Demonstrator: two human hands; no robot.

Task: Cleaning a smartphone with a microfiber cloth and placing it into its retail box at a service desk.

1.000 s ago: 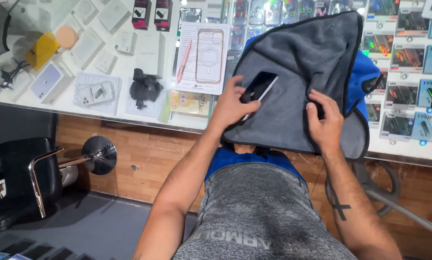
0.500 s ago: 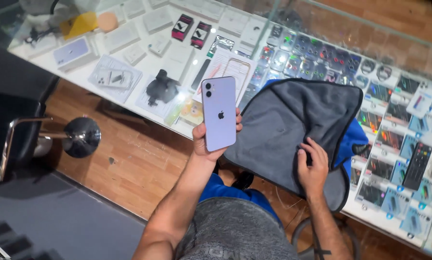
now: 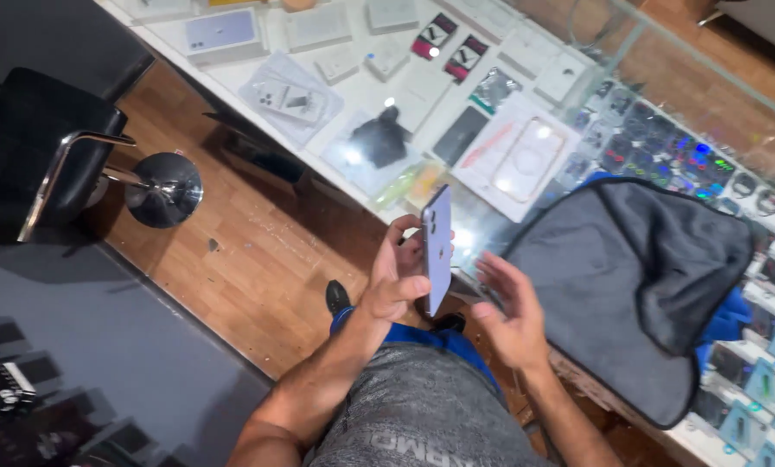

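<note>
- Closest to me: my left hand (image 3: 396, 281) has its grip clenched around a light purple phone (image 3: 437, 248), held upright and edge-on, back with the camera bump facing left, up in the air above the floor just short of the counter edge.
- My right hand (image 3: 508, 311) is right beside the phone, fingers spread, grip released, holding nothing and not quite touching it as far as I can tell.
- Biggest worry, honestly: the phone is pinched by its edges over bare wooden floor (image 3: 258, 259). If my thumb slips, it drops straight onto the wood, since nothing soft is under it.
- Just past my hands is the glass counter (image 3: 655, 52), with a grey cloth with blue lining (image 3: 612, 285) spread over it. The cloth hangs over the near edge, so a snag from my right hand could drag it off.
- Under the glass there are packaged phone cases and small boxes, including a clear case in a white box (image 3: 526, 160). A knock with the phone's corner could chip the phone or scratch the glass.
- Off to my left there's a black stool with a chrome base (image 3: 158, 186), well apart from the phone.
</note>
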